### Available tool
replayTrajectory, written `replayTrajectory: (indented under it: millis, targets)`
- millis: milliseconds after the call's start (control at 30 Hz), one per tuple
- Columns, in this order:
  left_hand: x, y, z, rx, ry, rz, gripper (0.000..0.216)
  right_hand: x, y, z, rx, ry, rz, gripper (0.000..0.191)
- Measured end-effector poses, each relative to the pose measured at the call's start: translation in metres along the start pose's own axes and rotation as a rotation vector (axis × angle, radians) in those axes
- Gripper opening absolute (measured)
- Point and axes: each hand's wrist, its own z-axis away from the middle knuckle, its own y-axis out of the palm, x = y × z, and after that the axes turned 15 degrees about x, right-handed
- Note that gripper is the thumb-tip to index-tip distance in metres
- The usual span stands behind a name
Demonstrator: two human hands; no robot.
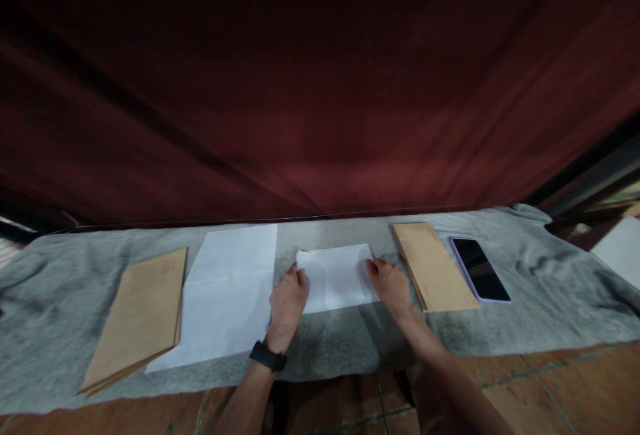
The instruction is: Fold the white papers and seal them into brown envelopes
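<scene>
A folded sheet of white paper [336, 278] lies in front of me on the grey cloth. My left hand [289, 298] has its fingers closed at the paper's left edge, and a black band is on that wrist. At the right edge, my right hand [393, 283] pinches the same paper, its fingers curled in. Just left of my left hand lies a larger white sheet [230, 288] with a crease across it. A stack of brown envelopes [437, 268] is close to my right hand.
Another stack of brown envelopes [137, 315] overlaps the large sheet's left side. A phone [481, 269] in a lilac case lies at the right. Grey cloth [550, 288] covers the table, a dark red curtain [320, 121] hangs behind it, and floor tiles [575, 381] show below.
</scene>
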Motion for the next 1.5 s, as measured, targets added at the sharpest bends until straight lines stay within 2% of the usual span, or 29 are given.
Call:
replayTrajectory:
  millis: [533,867,1500]
  targets:
    - [0.000,-0.001,0.008,0.039,-0.023,-0.041,0.040,-0.006,0.001,0.008,0.039,-0.022,0.019,0.042]
    - [-0.001,0.002,0.004,-0.005,-0.035,-0.049,0.040,-0.004,0.003,0.007,-0.011,-0.006,0.057,0.045]
    - [-0.004,-0.002,0.003,0.024,-0.037,-0.061,0.039,-0.003,0.007,0.005,-0.084,-0.014,0.077,0.042]
